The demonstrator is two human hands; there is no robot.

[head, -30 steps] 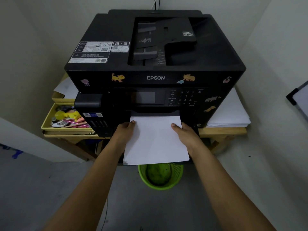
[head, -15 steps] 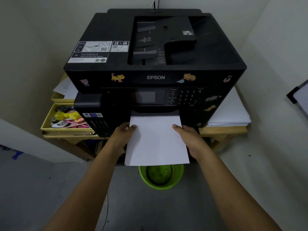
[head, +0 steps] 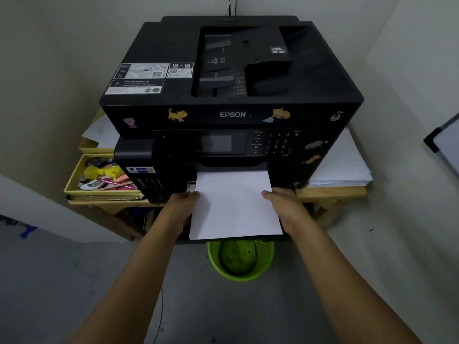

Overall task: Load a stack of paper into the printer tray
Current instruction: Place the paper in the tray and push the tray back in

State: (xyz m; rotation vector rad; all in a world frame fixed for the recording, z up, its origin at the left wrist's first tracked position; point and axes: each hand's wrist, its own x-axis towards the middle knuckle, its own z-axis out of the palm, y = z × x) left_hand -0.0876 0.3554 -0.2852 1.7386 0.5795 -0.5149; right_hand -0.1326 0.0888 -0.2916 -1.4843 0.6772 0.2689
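Observation:
A large black Epson printer [head: 231, 78] stands on a wooden table. A white stack of paper [head: 234, 204] lies flat in front of its lower opening, its far edge under the printer's front lip. My left hand [head: 182, 207] grips the stack's left edge, thumb on top. My right hand [head: 285, 209] grips the right edge the same way. The black tray [head: 198, 240] shows only as a thin dark strip under the paper's near edge; the rest is hidden by the paper.
A green mesh bin [head: 241, 261] sits on the floor just below the paper. Yellow trays [head: 74, 180] with pens and small items sit left of the printer. Another pile of white sheets [head: 342, 165] lies on the table's right. Walls close in on both sides.
Both hands have slid a little toward me along the paper's edges. The stack itself has barely shifted.

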